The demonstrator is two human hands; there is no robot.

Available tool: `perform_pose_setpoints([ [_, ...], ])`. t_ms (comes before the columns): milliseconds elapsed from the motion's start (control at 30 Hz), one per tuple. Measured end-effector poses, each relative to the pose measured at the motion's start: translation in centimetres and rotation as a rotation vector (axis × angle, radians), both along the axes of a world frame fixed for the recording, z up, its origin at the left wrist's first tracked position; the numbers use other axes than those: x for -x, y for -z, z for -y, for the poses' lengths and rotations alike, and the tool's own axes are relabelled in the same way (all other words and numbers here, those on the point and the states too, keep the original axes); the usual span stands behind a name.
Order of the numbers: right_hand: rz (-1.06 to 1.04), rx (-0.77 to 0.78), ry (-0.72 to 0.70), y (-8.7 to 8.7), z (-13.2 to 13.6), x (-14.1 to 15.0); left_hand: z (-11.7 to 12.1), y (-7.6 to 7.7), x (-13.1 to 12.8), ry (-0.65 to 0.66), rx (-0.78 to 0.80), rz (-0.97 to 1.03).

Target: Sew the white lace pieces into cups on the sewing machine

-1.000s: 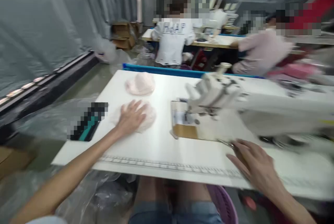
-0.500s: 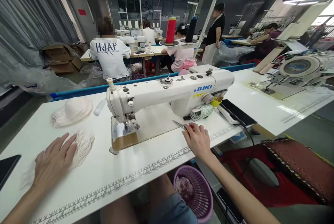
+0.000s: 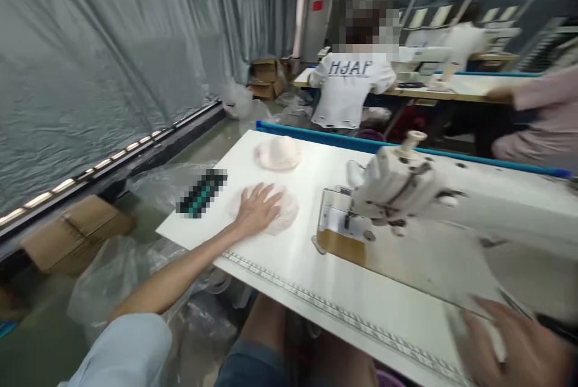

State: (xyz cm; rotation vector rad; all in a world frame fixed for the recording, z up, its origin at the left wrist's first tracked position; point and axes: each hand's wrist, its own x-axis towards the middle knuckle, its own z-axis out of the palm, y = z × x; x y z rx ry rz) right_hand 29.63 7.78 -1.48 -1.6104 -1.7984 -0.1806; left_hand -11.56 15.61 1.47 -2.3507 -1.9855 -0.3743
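Note:
My left hand point(image 3: 258, 211) lies flat with fingers spread on a pale pink lacy cloth piece point(image 3: 289, 212) on the white table. Just beyond it sits a second pale pink piece point(image 3: 280, 153), rounded and cup-like. At the lower right, my right hand point(image 3: 519, 339) is smeared by motion, its fingers bent around small scissors point(image 3: 515, 301); their thin metal blade shows beyond the fingers, the handles are hidden. Between the hands stands a white sewing machine point(image 3: 392, 185), its needle area over a metal and brown plate point(image 3: 341, 245).
A dark phone-like object point(image 3: 201, 193), partly pixelated, lies at the table's left edge. A printed ruler strip point(image 3: 316, 300) runs along the front edge. A blue rail point(image 3: 325, 137) borders the back. Cardboard boxes and plastic bags lie on the floor; co-workers sit ahead.
The view swung right, then back left. My left hand stays on the lacy piece. My right hand, with the scissors, now appears farther right of the needle area and is blurred.

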Motion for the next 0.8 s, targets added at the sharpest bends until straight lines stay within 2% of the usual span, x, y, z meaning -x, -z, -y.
perform_pose_setpoints([
  [33, 0.010, 0.037, -0.166, -0.2, -0.3, 2.3, 0.0, 0.0, 0.3, 0.013, 0.012, 0.015],
  [67, 0.021, 0.156, -0.397, -0.6, -0.7, 4.9, 0.0, 0.0, 0.5, 0.028, 0.022, 0.029],
  [100, 0.018, 0.193, -0.561, -1.1, -1.2, 7.7, 0.0, 0.0, 0.7, 0.047, 0.029, 0.040],
  [133, 0.013, 0.214, -0.656, -1.7, -1.9, 10.6, 0.1, 0.0, 1.0, 0.067, 0.033, 0.049],
  [200, 0.012, 0.248, -0.780, -2.8, -4.0, 16.1, 0.0, 0.1, 1.4, 0.105, 0.031, 0.062],
  [300, -0.020, 0.272, -0.787, -3.3, -8.3, 22.6, -0.3, 0.3, 2.4, 0.146, 0.025, 0.071],
  [367, 0.011, 0.295, -0.783, -2.9, -10.4, 25.3, -0.6, 0.3, 3.3, 0.162, 0.030, 0.078],
  [467, 0.021, 0.287, -0.806, -2.0, -11.5, 27.3, -1.0, -0.5, 5.2, 0.192, 0.053, 0.125],
  [567, 0.062, 0.257, -0.832, -1.7, -11.0, 27.5, -1.6, -1.9, 6.5, 0.242, 0.079, 0.227],
  [700, 0.043, 0.270, -0.832, -2.8, -10.8, 26.8, -2.7, -3.7, 6.1, 0.202, 0.099, 0.244],
  [800, -0.052, 0.258, -0.789, -4.0, -11.5, 26.7, -3.3, -4.2, 5.3, 0.168, 0.178, 0.250],
])
